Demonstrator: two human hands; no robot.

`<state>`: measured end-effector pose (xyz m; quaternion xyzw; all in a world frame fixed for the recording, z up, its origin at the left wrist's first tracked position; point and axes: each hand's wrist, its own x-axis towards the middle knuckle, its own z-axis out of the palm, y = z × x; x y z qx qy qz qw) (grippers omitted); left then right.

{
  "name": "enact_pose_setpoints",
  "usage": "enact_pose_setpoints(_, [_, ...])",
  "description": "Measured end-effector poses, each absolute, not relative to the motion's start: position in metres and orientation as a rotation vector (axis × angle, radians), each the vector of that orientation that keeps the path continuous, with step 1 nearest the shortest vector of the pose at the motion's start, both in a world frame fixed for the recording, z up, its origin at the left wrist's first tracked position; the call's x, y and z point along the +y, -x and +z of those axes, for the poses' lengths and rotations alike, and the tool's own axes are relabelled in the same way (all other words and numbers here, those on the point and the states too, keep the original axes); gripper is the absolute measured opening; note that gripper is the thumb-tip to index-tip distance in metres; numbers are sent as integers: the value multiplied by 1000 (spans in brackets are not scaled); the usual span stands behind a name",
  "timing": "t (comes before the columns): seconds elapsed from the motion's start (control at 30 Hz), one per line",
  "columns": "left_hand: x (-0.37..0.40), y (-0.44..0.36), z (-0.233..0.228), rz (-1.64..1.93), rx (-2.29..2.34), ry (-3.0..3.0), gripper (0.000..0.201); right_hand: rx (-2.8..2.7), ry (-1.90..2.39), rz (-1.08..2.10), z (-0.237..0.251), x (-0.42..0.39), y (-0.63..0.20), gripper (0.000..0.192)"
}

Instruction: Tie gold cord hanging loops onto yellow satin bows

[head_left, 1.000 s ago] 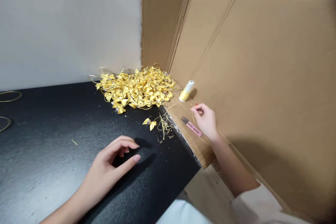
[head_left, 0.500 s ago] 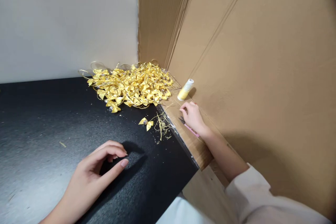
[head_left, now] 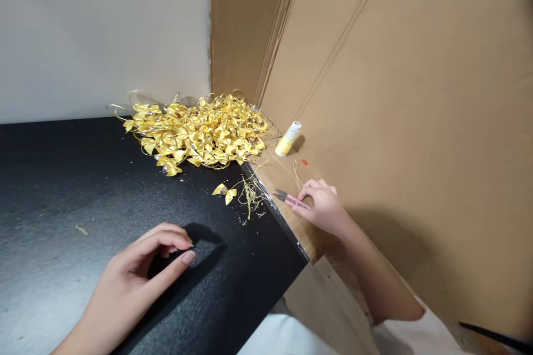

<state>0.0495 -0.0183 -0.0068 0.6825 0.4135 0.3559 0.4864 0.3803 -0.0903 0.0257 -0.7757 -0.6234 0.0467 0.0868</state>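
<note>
My right hand (head_left: 321, 206) lies on a cardboard ledge (head_left: 308, 236) beside the black table, its fingers closed around the pink handle of small thread snips (head_left: 287, 198) whose blades point left. My left hand (head_left: 144, 269) rests on the black table (head_left: 83, 205) with fingers loosely curled and apart, holding nothing. A single yellow ribbon bow (head_left: 225, 191) and a tuft of yellow thread scraps (head_left: 250, 195) lie between the two hands near the table's right edge.
A heap of several yellow bows (head_left: 195, 133) fills the table's far corner. A yellow thread spool (head_left: 288, 139) stands on the ledge beside a red-headed pin (head_left: 304, 162). Cardboard walls (head_left: 416, 111) close the right side; a grey wall stands behind.
My right hand let go of a thread, dropped onto the snips and drew back toward me with its fingers on the handle. My left hand stayed put. The view shifted right.
</note>
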Motion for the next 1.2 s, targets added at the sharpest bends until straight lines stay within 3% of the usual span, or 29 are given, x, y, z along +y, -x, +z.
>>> enact_pose_setpoints(0.27, [-20,-49,-12,889,994,-1721,12,-1742,2139,128,37,-126,-400,24])
enact_pose_setpoints(0.43, [-18,-52,-13,931,977,-1751,10,-1361,2346,-97,25,-126,-424,19])
enact_pose_setpoints(0.6, [-22,-53,-7,909,961,-1742,11,-1243,2460,-147,3,-107,-421,28])
enact_pose_setpoints(0.87, [-22,-53,-10,882,934,-1756,13,-1474,2387,-58,24,-36,-410,30])
enact_pose_setpoints(1.0, [-22,-51,-13,904,910,-1772,11,-1557,2408,97,26,-1,-412,10])
enact_pose_setpoints(1.2, [-20,-50,-15,867,886,-1791,11,-1556,2358,157,33,4,-424,12])
